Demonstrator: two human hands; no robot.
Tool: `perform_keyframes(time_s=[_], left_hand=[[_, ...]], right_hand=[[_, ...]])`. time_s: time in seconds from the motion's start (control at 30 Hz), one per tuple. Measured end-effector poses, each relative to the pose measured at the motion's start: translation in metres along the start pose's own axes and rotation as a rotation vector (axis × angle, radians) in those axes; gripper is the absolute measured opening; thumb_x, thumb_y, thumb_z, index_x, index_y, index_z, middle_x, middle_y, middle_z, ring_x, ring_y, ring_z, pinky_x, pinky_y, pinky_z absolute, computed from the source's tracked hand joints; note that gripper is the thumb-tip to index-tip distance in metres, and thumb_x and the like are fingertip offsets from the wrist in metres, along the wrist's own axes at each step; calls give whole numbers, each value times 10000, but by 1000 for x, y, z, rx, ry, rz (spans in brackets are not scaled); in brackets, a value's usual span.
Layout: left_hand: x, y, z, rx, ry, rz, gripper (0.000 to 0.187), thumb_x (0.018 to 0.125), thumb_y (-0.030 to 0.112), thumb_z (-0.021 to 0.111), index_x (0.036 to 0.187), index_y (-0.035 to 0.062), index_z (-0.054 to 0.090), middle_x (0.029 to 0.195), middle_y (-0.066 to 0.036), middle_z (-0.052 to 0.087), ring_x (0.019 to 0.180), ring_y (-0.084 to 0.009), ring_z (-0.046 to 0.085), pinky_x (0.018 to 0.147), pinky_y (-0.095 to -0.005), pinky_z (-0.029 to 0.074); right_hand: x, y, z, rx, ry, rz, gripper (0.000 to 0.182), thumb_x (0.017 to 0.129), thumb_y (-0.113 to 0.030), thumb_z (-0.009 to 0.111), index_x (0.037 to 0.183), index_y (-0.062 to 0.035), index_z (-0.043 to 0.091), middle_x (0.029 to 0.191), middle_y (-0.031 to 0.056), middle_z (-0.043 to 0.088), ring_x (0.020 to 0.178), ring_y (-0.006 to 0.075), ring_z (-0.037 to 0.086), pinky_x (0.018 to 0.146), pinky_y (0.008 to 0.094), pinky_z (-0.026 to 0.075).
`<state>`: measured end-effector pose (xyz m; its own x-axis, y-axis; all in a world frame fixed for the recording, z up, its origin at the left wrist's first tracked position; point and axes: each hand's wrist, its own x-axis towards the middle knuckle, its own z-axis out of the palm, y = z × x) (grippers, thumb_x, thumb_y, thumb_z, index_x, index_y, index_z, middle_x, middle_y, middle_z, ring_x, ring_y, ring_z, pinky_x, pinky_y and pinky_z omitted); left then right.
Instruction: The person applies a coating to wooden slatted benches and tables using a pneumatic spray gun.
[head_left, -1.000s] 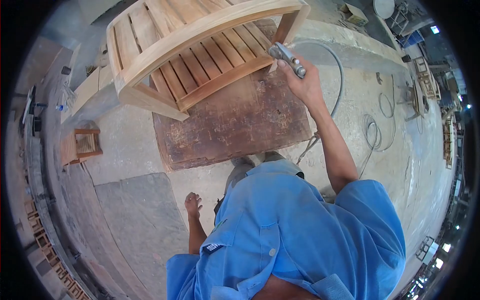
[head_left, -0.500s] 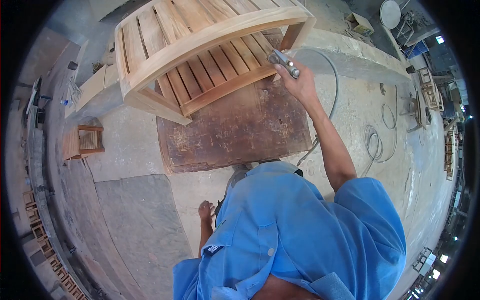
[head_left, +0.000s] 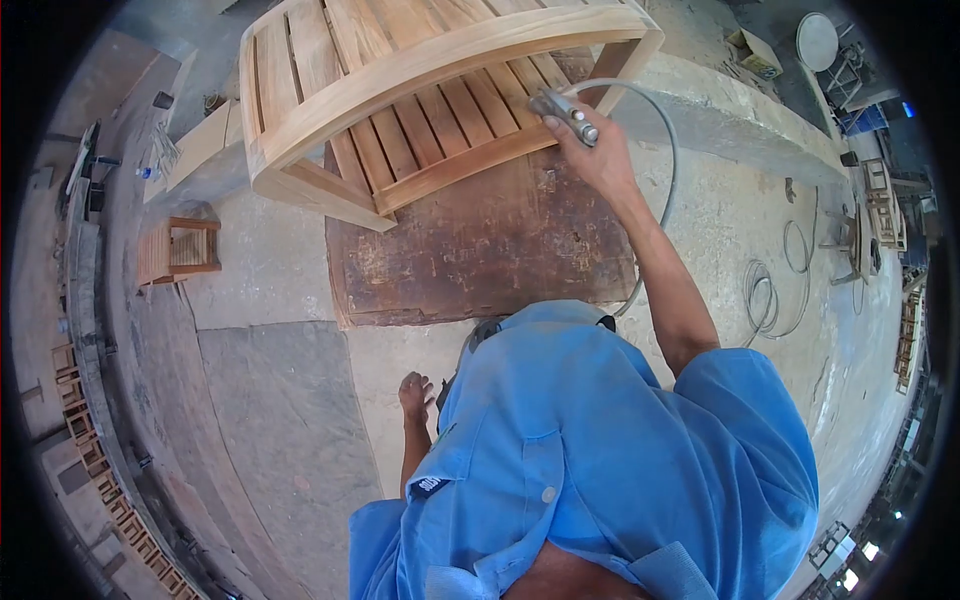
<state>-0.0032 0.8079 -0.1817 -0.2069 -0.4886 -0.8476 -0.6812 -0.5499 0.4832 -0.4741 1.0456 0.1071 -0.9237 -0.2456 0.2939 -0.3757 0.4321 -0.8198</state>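
My right hand (head_left: 603, 162) is wrapped around a silver spray gun (head_left: 568, 120), held in front of the lower slats near the right end of a wooden slatted bench (head_left: 400, 60). A grey hose (head_left: 672, 165) arcs from the gun over to the right and down past my body. The bench has a curved front rail and a lower slatted shelf (head_left: 440, 125). My left hand (head_left: 415, 396) hangs low at my left side, its fingers loosely curled and apart, with nothing seen in it.
Beneath the bench lies a stained brown board (head_left: 480, 250). A small wooden stool (head_left: 185, 250) stands to the left, and a grey sheet (head_left: 285, 410) covers the floor nearby. Coiled hose (head_left: 762, 300) rests on the floor at right. A low concrete ledge (head_left: 740, 110) runs behind.
The view has shifted, so the bench and floor appear a little farther right and higher. My right hand with the spray gun has moved slightly left relative to the bench. My left hand still hangs.
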Motion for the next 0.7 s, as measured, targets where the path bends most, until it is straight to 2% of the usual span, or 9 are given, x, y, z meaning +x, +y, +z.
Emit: perform_keyframes(time_s=[0.2,0.3,0.4,0.5,0.63,0.7], left_hand=[[-4,24,11,29,15,46,508,929,355,545,1373,119,475,1189,-105,634,1048,-268,619,765,-465,475],[-7,24,15,-19,7,50,490,933,355,553,1365,132,486,1158,-90,643,1005,-252,627,785,-458,472],[-9,31,20,-42,33,37,468,929,363,565,1340,147,507,1150,-79,647,993,-240,628,800,-460,471],[-10,38,22,-49,48,19,446,925,364,572,1315,153,524,1135,-69,651,989,-230,627,803,-462,470],[-7,37,19,-34,65,19,446,915,369,579,1303,154,536,1114,-63,653,975,-228,631,790,-462,472],[-8,34,17,13,43,-11,501,923,382,562,1352,133,489,1218,-110,619,1077,-272,608,865,-504,457]], right_hand=[[-5,-9,11,-104,-24,49,376,867,-355,703,1198,-179,680,934,184,705,899,350,686,764,405,524],[0,-4,13,-6,-22,-21,376,874,-303,701,1212,-141,670,908,160,716,831,287,700,735,366,524],[-14,-17,6,120,-271,58,372,873,-243,694,1210,-86,666,872,116,715,758,198,678,698,332,517],[-35,-44,-5,267,-435,-11,407,860,-237,694,1210,-34,657,861,90,698,721,129,627,674,310,512],[-51,-64,-29,415,-551,-147,499,825,-306,733,1188,25,649,933,144,711,755,181,682,699,320,545],[-50,-91,-44,467,-564,-244,550,811,-351,749,1169,54,646,982,174,714,784,222,709,722,335,562]])
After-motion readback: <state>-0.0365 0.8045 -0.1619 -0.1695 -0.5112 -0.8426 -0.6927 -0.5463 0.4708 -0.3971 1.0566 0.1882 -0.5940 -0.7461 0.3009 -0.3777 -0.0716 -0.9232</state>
